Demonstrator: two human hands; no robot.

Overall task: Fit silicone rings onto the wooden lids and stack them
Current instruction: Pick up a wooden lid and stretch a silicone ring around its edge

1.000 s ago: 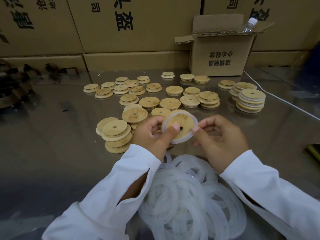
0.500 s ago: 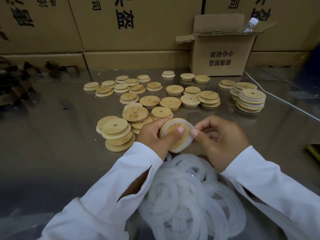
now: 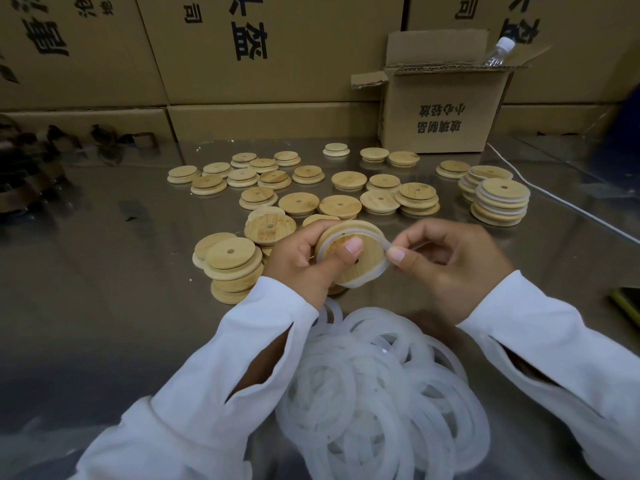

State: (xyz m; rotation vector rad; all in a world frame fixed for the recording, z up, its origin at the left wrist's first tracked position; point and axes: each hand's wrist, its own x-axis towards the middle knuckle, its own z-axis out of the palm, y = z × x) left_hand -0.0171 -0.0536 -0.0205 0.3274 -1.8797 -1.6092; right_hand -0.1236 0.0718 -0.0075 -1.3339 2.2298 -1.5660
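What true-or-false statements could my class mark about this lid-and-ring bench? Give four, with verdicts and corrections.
1. The left hand holds a wooden lid. True.
2. The right hand pinches the silicone ring at the lid's edge. True.
3. The pile of loose rings lies beyond the lids, by the boxes. False: it lies nearest the person, nearer than the hands.
4. The stack of ringed lids stands left of the hands. False: it stands to their right.
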